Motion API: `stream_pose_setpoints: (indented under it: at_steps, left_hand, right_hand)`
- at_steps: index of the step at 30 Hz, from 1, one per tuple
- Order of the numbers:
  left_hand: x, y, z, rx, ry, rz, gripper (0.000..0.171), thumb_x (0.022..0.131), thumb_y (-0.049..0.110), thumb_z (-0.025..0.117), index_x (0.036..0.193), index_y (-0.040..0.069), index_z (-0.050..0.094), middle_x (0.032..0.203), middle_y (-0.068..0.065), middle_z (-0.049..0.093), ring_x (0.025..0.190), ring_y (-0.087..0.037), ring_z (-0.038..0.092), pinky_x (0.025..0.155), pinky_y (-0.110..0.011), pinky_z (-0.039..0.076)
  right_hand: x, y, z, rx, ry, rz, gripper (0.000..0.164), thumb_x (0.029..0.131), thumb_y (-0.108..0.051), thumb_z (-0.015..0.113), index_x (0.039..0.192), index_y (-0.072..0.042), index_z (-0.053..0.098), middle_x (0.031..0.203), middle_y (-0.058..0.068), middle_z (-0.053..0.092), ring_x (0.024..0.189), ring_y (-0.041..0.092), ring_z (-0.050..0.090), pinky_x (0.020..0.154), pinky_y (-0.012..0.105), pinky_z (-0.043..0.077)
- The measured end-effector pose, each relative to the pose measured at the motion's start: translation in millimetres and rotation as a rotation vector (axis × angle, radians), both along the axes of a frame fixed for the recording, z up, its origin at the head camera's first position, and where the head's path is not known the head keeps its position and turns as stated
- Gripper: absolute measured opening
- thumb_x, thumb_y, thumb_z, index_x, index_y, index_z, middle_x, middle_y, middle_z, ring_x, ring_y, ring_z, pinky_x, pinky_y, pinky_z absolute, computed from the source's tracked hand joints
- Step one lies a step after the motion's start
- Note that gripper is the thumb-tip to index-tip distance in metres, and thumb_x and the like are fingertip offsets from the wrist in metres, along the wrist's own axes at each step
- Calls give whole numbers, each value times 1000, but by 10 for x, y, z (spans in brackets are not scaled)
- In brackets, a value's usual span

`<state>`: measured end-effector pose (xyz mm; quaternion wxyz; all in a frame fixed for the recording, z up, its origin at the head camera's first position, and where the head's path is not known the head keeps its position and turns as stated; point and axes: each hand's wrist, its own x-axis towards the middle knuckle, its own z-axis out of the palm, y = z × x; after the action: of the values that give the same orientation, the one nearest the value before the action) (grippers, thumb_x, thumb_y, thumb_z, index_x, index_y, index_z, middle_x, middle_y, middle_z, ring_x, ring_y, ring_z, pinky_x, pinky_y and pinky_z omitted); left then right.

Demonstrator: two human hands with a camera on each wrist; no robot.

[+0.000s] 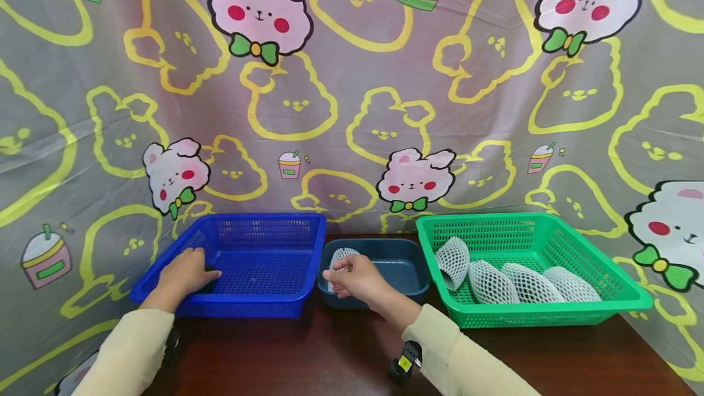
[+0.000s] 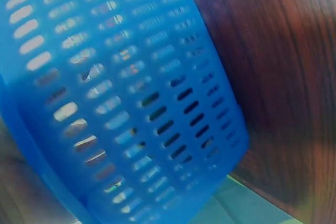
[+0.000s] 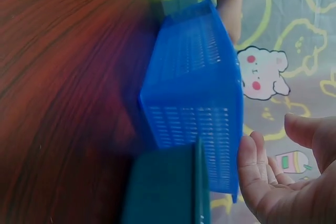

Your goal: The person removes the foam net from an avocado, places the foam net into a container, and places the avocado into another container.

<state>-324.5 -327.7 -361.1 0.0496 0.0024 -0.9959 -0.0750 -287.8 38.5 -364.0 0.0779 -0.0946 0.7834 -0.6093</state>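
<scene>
My left hand (image 1: 184, 271) reaches over the near left rim into a blue slotted basket (image 1: 247, 309). A dark object (image 1: 210, 285) shows partly beneath its thumb; the fingertips are hidden, so the grip cannot be made out. Through the basket's slots in the left wrist view, something dark (image 2: 165, 125) is visible. My right hand (image 1: 357, 280) hovers over a small dark blue-grey tub (image 1: 404, 264), fingers loosely bent, thumb apart from them in the right wrist view, holding nothing. A white foam net sleeve (image 1: 343, 253) stands in the tub behind that hand, partly covered by it.
To the right, a green slotted basket (image 1: 539, 316) holds several net-wrapped pieces (image 1: 492, 283) with dark contents showing through the mesh. All three containers stand on a dark brown wooden table (image 1: 308, 353). Behind them hangs a cartoon-print curtain (image 1: 352, 109).
</scene>
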Motion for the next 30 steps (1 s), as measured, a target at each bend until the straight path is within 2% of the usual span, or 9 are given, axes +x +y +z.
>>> stream_pose_setpoints:
  at_steps: [6, 12, 18, 26, 30]
  left_hand:
    - [70, 154, 8, 19, 69, -33, 74, 85, 32, 74, 125, -23, 45, 125, -44, 43, 114, -58, 43, 90, -65, 39]
    - [126, 294, 27, 51, 136, -71, 70, 86, 35, 73, 125, -18, 49, 124, -41, 47, 112, -56, 47, 86, -65, 42]
    - [168, 503, 27, 88, 168, -114, 68, 86, 35, 73, 128, -14, 50, 125, -36, 50, 112, -52, 50, 86, -62, 43]
    - [220, 826, 70, 166, 247, -178, 63, 87, 31, 73, 130, -10, 51, 127, -32, 52, 116, -48, 49, 92, -61, 41]
    - [250, 1006, 79, 200, 284, -234, 61, 86, 31, 74, 128, -8, 54, 126, -28, 55, 116, -46, 51, 94, -59, 42]
  right_hand:
    - [63, 177, 119, 99, 49, -15, 34, 86, -25, 75, 101, 1, 60, 83, 13, 66, 73, 25, 67, 70, 40, 57]
    - [94, 398, 203, 166, 103, -39, 31, 87, -27, 75, 99, -1, 62, 79, 8, 65, 73, 24, 66, 70, 38, 57]
    - [118, 626, 293, 181, 133, -78, 27, 87, -22, 75, 98, -1, 63, 80, 8, 65, 70, 18, 65, 67, 35, 57]
    - [163, 900, 360, 187, 147, -118, 25, 88, -19, 73, 101, 1, 63, 84, 9, 65, 73, 19, 65, 69, 36, 57]
    - [192, 1027, 385, 197, 144, -129, 29, 88, -21, 73, 103, 1, 62, 86, 9, 65, 75, 19, 65, 70, 34, 57]
